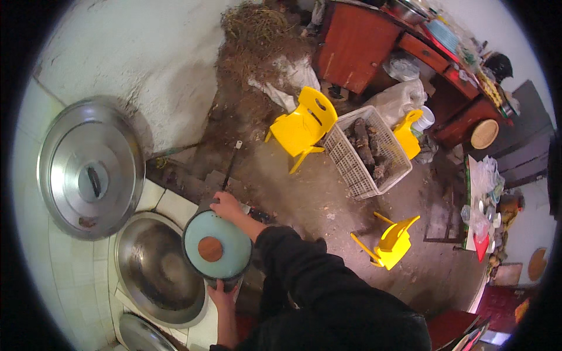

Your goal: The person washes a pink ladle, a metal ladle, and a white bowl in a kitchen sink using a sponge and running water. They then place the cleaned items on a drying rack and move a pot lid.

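A round dark-sided pot with a pale teal lid and a brown wooden knob is between my two hands. My left hand grips the dark handle on the pot's lower side. At the opposite side, my right hand holds the pot near its other handle. The pot overlaps the right rim of a large metal wok set in a white-tiled stove; whether it rests on the tiles cannot be told. Inside, the wok shows no food. A big round metal lid leans against the wall beyond the wok.
Another metal lid lies below the wok. A dark rod stands out past the stove's edge. On the floor are yellow chairs, a plastic crate of firewood and a heap of brushwood. A red cabinet stands behind.
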Demonstrator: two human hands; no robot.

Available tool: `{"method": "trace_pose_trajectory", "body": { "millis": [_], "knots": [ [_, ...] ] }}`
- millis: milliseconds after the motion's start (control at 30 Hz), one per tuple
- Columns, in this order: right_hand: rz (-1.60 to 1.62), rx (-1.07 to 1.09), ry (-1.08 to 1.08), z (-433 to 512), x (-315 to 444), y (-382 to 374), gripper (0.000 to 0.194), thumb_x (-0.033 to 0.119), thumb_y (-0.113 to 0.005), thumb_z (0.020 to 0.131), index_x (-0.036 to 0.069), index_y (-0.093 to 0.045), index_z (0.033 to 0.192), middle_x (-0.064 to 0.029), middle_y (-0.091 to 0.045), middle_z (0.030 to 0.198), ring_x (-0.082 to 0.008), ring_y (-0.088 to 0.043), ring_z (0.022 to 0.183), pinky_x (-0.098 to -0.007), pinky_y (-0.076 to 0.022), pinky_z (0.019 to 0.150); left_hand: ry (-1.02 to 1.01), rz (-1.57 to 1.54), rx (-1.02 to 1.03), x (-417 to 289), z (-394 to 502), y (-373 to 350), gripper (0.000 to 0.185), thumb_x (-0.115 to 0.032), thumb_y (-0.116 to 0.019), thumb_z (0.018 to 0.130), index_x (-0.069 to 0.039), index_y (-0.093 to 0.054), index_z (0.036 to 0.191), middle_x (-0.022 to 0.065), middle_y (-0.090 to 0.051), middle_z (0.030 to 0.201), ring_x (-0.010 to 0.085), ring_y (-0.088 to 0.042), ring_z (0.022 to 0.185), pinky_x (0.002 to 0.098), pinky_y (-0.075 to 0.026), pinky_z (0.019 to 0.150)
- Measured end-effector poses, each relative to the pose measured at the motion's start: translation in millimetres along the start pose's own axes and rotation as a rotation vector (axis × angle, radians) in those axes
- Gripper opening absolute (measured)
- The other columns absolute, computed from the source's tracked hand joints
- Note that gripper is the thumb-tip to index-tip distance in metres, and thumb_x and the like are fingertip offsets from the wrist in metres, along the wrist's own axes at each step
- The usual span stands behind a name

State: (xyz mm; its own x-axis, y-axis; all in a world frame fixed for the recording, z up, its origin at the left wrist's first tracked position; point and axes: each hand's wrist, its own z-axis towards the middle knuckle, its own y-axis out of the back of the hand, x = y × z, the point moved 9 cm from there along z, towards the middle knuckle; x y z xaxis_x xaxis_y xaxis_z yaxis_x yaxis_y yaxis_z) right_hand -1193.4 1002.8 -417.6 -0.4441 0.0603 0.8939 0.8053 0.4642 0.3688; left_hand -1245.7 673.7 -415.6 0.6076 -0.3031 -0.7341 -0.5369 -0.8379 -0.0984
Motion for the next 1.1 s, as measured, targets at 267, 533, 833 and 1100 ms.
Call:
{"method": "trace_pose_trajectory", "body": {
  "millis": [267, 533, 833, 1100],
  "knots": [
    [0.229, -0.141, -0.042, -53.5, -29.9, 124.4, 0.035, 0.030, -0.067, 0.079, 0.004, -0.061, 0.101, -0.0141, -0.062, 0.089, -0.0281, -0.059, 0.086, -0.0384, -0.0466, 0.076, -0.119, 0.263, 0.180, -45.0, -14.0, -33.0, 0.076, -0.022, -0.064, 0.087, -0.001, -0.017, 0.143, 0.0209, -0.049, 0.124, 0.0298, -0.062, 0.095, 0.0352, -0.054, 0.047],
    [0.334, -0.485, 0.035, -156.1, -35.9, 321.6, 0.027, 0.029, -0.059, 0.087, 0.002, -0.057, 0.092, -0.0179, -0.060, 0.082, -0.0289, -0.059, 0.076, -0.0379, -0.0455, 0.070, -0.212, 0.427, 0.286, -89.5, -47.8, -174.7, 0.019, -0.017, -0.058, 0.084, -0.005, -0.051, 0.097, 0.0023, -0.052, 0.081, 0.0113, -0.050, 0.070, 0.0260, -0.041, 0.059],
    [0.516, -0.660, -0.254, -194.3, -82.7, 475.8, 0.035, 0.030, -0.049, 0.094, 0.000, -0.060, 0.109, -0.0162, -0.066, 0.098, -0.0274, -0.061, 0.091, -0.0344, -0.0457, 0.082, -0.306, 0.347, 0.444, -85.7, -80.4, -359.9, 0.008, -0.010, -0.058, 0.083, -0.005, -0.052, 0.085, 0.0023, -0.057, 0.083, 0.0118, -0.054, 0.074, 0.0271, -0.044, 0.066],
    [0.526, -0.739, -0.195, -134.1, -102.2, 578.0, 0.045, 0.038, -0.045, 0.095, -0.004, -0.062, 0.097, -0.0046, -0.062, 0.087, -0.0162, -0.053, 0.080, -0.0284, -0.0415, 0.074, -0.557, 0.746, 0.471, -112.2, -46.6, -505.0, 0.012, -0.011, -0.061, 0.080, -0.004, -0.051, 0.080, -0.0019, -0.049, 0.073, 0.0087, -0.045, 0.072, 0.0250, -0.038, 0.064]
  ]
}}
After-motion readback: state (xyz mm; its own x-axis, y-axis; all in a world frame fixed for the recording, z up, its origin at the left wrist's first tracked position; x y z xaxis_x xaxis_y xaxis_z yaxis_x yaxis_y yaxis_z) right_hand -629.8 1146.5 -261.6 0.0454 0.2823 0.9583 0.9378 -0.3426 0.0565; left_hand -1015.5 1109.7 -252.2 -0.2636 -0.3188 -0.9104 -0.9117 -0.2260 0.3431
